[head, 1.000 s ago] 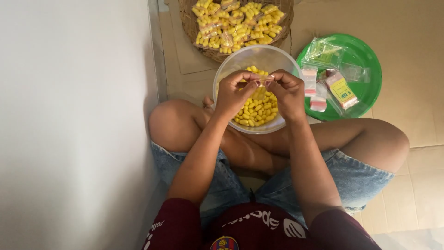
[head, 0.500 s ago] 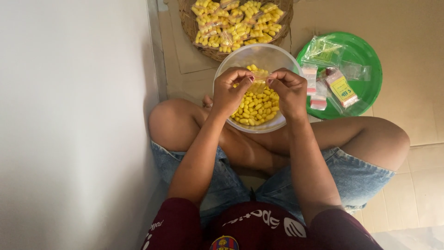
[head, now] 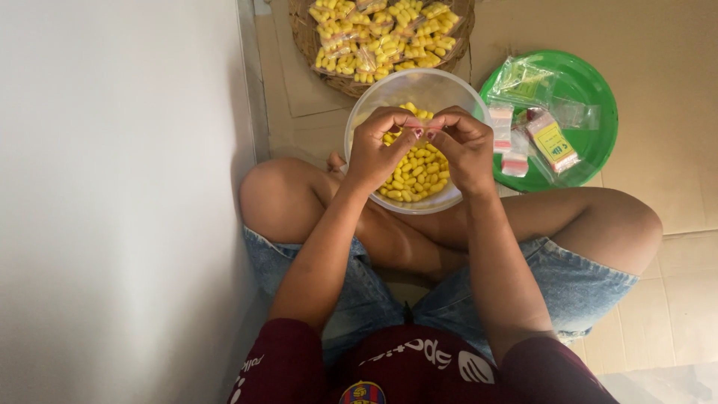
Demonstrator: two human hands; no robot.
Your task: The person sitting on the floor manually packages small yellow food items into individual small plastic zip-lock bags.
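My left hand (head: 383, 148) and my right hand (head: 465, 146) meet fingertip to fingertip above a clear plastic bowl (head: 404, 86). Between them they pinch a small clear bag (head: 419, 129), mostly hidden by the fingers. The bowl holds several small yellow oval pieces (head: 413, 173) and rests by my crossed legs. Both wrists cover the bowl's near half.
A woven basket (head: 303, 37) beyond the bowl is filled with small bags of yellow pieces (head: 378, 30). To the right, a green round plate (head: 598, 127) carries empty small clear bags (head: 501, 120) and a yellow-labelled packet (head: 551, 141). A white wall (head: 112, 187) stands close on the left. Cardboard covers the floor.
The hands have stayed over the bowl. The fingertips have drawn closer together around the small bag.
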